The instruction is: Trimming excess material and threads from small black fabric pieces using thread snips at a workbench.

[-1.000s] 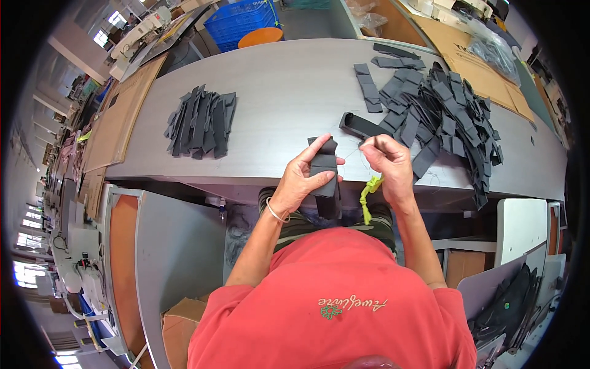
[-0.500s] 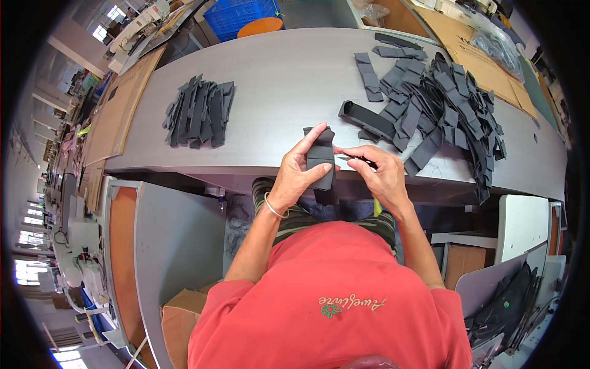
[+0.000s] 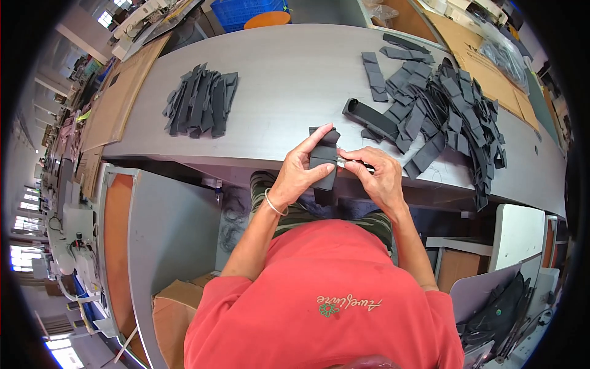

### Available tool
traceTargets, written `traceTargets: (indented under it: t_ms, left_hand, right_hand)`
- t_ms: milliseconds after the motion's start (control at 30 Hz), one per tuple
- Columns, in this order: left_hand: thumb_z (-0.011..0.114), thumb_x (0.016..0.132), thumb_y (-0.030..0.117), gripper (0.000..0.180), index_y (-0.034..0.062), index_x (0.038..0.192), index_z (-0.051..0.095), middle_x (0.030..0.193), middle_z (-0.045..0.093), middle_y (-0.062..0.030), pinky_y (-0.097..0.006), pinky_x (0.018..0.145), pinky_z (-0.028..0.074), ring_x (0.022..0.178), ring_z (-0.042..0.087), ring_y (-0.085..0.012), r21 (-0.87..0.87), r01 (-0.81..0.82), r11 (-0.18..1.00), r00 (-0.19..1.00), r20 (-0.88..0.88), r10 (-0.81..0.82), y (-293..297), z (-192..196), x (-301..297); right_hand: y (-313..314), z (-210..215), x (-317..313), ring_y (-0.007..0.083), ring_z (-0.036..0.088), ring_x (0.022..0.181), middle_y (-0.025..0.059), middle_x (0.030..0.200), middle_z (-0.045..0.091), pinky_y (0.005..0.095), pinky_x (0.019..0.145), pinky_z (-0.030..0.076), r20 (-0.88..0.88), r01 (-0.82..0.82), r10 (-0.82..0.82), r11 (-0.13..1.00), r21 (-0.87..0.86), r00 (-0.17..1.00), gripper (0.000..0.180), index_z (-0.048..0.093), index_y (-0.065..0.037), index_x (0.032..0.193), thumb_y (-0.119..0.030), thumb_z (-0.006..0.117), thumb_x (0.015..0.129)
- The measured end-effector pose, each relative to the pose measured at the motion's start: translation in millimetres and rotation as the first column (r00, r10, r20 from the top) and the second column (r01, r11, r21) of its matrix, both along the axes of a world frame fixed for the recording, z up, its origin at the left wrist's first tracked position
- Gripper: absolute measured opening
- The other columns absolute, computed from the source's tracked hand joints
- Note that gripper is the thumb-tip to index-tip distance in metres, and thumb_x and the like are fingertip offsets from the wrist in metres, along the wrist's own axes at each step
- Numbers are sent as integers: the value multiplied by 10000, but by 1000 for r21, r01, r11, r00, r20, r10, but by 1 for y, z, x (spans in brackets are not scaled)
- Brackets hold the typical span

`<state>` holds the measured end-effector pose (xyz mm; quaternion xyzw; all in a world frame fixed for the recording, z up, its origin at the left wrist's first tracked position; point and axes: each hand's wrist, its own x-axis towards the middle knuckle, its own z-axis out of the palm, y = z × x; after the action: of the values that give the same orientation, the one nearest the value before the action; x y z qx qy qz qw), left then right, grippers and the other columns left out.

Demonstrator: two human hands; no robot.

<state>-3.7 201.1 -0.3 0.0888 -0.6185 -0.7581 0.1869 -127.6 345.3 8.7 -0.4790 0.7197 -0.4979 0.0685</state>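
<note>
A dark grey folded fabric strip (image 3: 324, 158) is in my left hand (image 3: 296, 177), fingers and thumb closed around it at the table's near edge. Its lower end hangs below the hand. My right hand (image 3: 382, 179) pinches a small slim tool (image 3: 368, 166) with a dark handle and bright metal tip. That tip is at the strip's right edge; its exact kind is too small to make out. Beyond my right hand, a big loose heap of similar strips (image 3: 458, 114) covers the table's right side. A smaller bundle of strips (image 3: 201, 101) lies at the left.
The grey table (image 3: 283, 80) curves across in front of me. Flat cardboard (image 3: 126, 95) leans along its left end, with more cardboard (image 3: 476, 58) at the far right. A blue crate (image 3: 246, 12) and an orange round stool (image 3: 267, 19) stand beyond it.
The tool's tip has moved in against the strip's right edge, and my right fingers have drawn closer to my left hand. The whole view has shifted slightly.
</note>
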Motion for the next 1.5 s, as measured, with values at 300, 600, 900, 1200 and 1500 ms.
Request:
traceTargets:
  t_ms: [300, 600, 900, 1200, 1500]
  left_hand:
    - [685, 793, 18, 739, 65, 1441, 333, 1243, 523, -74, -284, 921, 463, 1070, 545, -152, 96, 46, 994, 999, 2, -46, 2, 2, 0]
    - [654, 800, -18, 1000, 110, 1503, -45, 1187, 562, -165, -302, 818, 511, 1004, 586, -169, 62, 80, 995, 996, -53, -76, 10, -13, -4]
    - [690, 786, 70, 657, 25, 1343, 345, 945, 651, -85, -277, 834, 474, 917, 607, -147, -140, 138, 980, 983, 141, -118, 4, -6, 6]
    - [587, 924, 278, 279, 1, 936, 619, 583, 480, 29, -246, 473, 334, 524, 407, -47, -182, -131, 975, 947, 269, 177, -1, -37, 3]
    - [595, 925, 272, 291, 33, 761, 625, 647, 429, 96, -202, 478, 239, 584, 322, 6, 181, -310, 933, 951, 73, 301, 2, -37, 3]
  right_hand:
    - [3, -5, -3, 197, 634, 754, 51, 835, 694, 297, 669, 468, 94, -18, 18, 1000, -4, 995, 167, 722, -100, 943, -146, 681, 787]
    - [-22, 1, 2, 211, 618, 736, 68, 882, 654, 300, 653, 480, 38, 103, -99, 986, -128, 994, 235, 683, -106, 976, -113, 723, 744]
    - [-30, -11, -9, 63, 420, 594, -27, 674, 520, 248, 530, 335, 520, 22, 94, 977, -213, 849, 66, 652, -39, 787, -80, 700, 806]
    - [-32, -20, -3, 8, 275, 463, -85, 581, 422, 194, 397, 209, 813, 94, 131, 971, -221, 567, 136, 623, -66, 772, -149, 705, 842]
    - [-25, -31, 26, 156, 501, 547, 50, 632, 515, 278, 516, 389, -42, -15, 12, 997, -81, 999, 332, 726, -108, 977, 48, 679, 687]
